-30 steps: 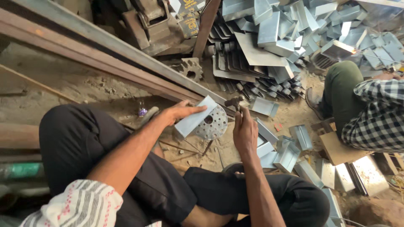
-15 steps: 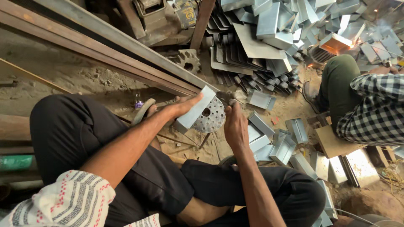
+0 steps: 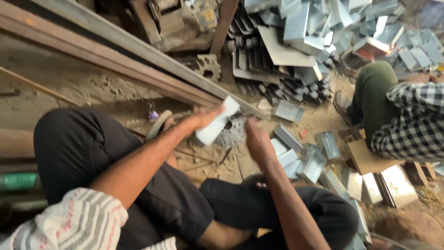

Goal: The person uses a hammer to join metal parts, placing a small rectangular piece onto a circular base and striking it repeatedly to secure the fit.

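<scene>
I sit cross-legged on a dirt floor. My left hand (image 3: 201, 118) grips a bent strip of grey sheet metal (image 3: 216, 121), holding it tilted over a round perforated metal disc (image 3: 233, 134) on the ground. My right hand (image 3: 255, 139) is just right of the disc, fingers curled; blur hides whether it holds anything. Several folded sheet-metal pieces (image 3: 296, 155) lie on the floor just right of my right hand.
Long steel beams (image 3: 138, 55) run diagonally across the floor behind my hands. A big heap of folded metal pieces (image 3: 319, 28) fills the top right. Another person in a checked shirt (image 3: 416, 125) sits at the right beside flat metal plates (image 3: 388, 185).
The view has shifted and my hands have drifted a little. My left hand keeps hold of the metal strip over the disc, and my right hand stays beside it.
</scene>
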